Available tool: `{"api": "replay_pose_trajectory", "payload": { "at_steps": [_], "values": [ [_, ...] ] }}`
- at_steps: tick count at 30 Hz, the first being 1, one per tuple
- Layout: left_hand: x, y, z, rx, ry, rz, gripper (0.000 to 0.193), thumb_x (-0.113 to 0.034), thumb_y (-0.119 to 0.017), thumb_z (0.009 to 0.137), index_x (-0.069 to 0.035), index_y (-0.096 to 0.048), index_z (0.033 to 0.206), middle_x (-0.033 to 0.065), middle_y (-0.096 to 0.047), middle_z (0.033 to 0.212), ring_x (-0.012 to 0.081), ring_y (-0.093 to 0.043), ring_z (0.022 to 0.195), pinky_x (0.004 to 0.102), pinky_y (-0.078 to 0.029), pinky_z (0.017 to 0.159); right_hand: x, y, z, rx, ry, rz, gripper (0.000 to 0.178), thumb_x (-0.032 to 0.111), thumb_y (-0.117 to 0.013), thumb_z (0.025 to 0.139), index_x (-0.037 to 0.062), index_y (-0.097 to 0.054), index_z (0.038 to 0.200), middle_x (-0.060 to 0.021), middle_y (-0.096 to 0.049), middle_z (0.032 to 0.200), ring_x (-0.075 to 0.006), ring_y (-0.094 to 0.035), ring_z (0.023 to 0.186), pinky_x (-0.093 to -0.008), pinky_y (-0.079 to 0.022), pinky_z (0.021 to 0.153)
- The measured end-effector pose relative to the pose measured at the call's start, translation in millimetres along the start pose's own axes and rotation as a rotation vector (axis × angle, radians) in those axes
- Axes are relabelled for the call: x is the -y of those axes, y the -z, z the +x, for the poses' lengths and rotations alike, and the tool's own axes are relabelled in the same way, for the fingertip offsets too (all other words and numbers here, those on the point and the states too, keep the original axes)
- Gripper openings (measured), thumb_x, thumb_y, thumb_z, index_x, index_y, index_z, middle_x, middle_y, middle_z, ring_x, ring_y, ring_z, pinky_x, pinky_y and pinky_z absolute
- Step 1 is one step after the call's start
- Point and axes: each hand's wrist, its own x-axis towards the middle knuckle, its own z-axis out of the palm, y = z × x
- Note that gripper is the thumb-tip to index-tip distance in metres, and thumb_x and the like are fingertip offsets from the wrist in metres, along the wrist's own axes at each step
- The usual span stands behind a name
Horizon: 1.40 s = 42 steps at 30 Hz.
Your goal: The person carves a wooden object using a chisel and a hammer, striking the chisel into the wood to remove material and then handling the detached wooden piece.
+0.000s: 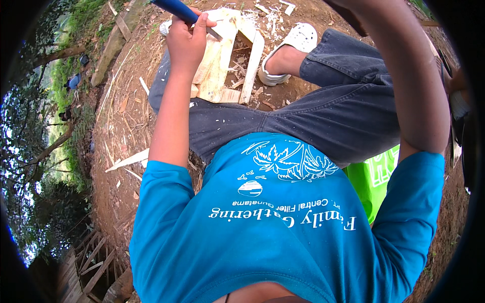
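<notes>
Now I see my left grip [188, 38] clamped on a blue-handled blade [178, 9], just above the pale wood piece [222, 60]. Right grip is out of view.

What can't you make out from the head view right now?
- Right hand: cut off by the top edge; only the right forearm shows.
- Blue-handled tool in the left hand: handle end cut off by the top edge; the fist covers where blade meets handle.
- Pale wood pieces: partly behind the left hand.

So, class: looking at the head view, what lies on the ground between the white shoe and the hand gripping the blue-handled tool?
Pale split wood pieces lie between the white shoe and the left hand holding the blue-handled tool, seen in the head view.
</notes>
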Motion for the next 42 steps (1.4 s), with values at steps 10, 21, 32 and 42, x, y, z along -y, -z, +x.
{"api": "replay_pose_trajectory", "payload": {
  "at_steps": [10, 21, 32, 42],
  "values": [
    [9, 3, -6, -0.015, 0.007, 0.002, 0.017, -0.015, -0.061, 0.105, -0.001, -0.054, 0.111, 0.0088, -0.074, 0.09, 0.0183, -0.076, 0.092, 0.0298, -0.059, 0.083, -50, -48, 33, -0.1, 0.317, -0.107, 0.038, 0.023, -0.046, 0.106, -0.0061, -0.067, 0.094, -0.0241, -0.068, 0.078, -0.0366, -0.067, 0.068, -0.0467, -0.056, 0.069],
    [7, 4, -7, 0.01, 0.055, 0.02, 0.019, -0.019, -0.059, 0.106, -0.003, -0.052, 0.113, 0.0088, -0.073, 0.092, 0.0197, -0.075, 0.097, 0.03, -0.06, 0.083, -37, -34, 19, -0.032, 0.266, -0.131, 0.038, 0.026, -0.046, 0.106, -0.0049, -0.068, 0.097, -0.0208, -0.068, 0.081, -0.0326, -0.066, 0.072, -0.0454, -0.054, 0.074],
    [-13, 14, -10, -0.033, 0.119, -0.174, 0.019, -0.02, -0.058, 0.107, -0.003, -0.052, 0.113, 0.0088, -0.072, 0.097, 0.0221, -0.076, 0.099, 0.0309, -0.063, 0.083, -18, -11, 5, 0.102, -0.068, 0.054, 0.041, 0.032, -0.046, 0.108, -0.0027, -0.066, 0.101, -0.0117, -0.061, 0.074, -0.0221, -0.058, 0.066, -0.0407, -0.048, 0.067],
    [-3, 8, -11, -0.061, 0.006, 0.007, 0.012, -0.014, -0.065, 0.102, -0.003, -0.06, 0.107, 0.0062, -0.076, 0.085, 0.0143, -0.077, 0.085, 0.0263, -0.056, 0.071, -5, -12, -14, -0.112, -0.022, -0.039, 0.043, 0.033, -0.047, 0.109, -0.001, -0.065, 0.091, -0.0051, -0.052, 0.062, -0.0152, -0.048, 0.055, -0.0367, -0.042, 0.056]
  ]
}}
